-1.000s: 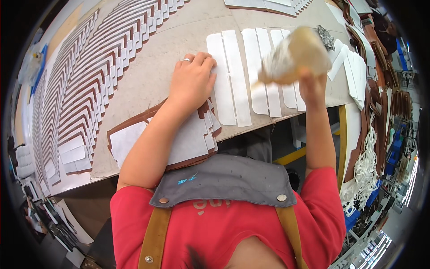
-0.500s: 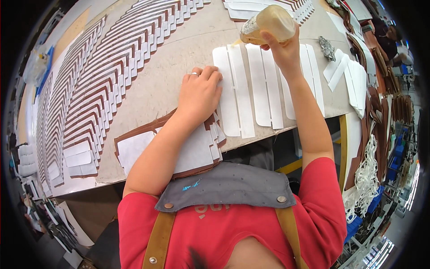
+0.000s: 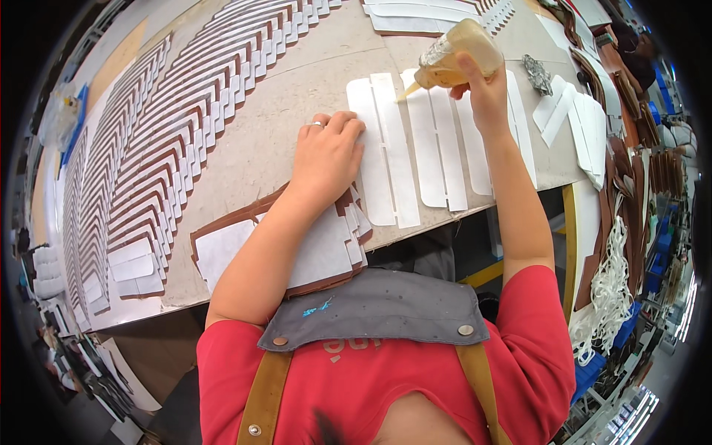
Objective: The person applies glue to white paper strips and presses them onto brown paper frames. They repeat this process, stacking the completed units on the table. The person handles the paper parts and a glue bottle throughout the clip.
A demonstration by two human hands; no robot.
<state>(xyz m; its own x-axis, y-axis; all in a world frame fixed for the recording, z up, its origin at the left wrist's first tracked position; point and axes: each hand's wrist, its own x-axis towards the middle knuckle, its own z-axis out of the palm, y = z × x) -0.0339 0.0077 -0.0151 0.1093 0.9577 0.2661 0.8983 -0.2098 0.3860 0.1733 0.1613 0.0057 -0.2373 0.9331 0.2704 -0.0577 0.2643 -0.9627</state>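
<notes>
My right hand [image 3: 486, 96] grips a squeeze bottle [image 3: 463, 48] of pale yellow liquid, tilted with its nozzle pointing down and left. The nozzle tip is at the right edge of the leftmost white panel [image 3: 390, 159], near its far end. Long and slotted, this panel lies flat on the table, with similar white panels [image 3: 442, 167] to its right, some partly behind my right arm. My left hand [image 3: 326, 152], with a ring on one finger, lies palm down by the leftmost panel's left edge. Its fingers are slightly bent and hold nothing that I can see.
Rows of overlapping brown-edged white pieces [image 3: 200, 96] cover the table's left side. A stack of brown and white pieces [image 3: 315, 256] sits under my left forearm. Crumpled foil-like material [image 3: 537, 75] and loose white pieces [image 3: 586, 137] lie at right, near hanging white strips [image 3: 608, 289].
The bottle has shifted slightly right and tilted more steeply downward. Its nozzle has moved from the leftmost panel's far end down to its right edge. My left hand has barely moved.
</notes>
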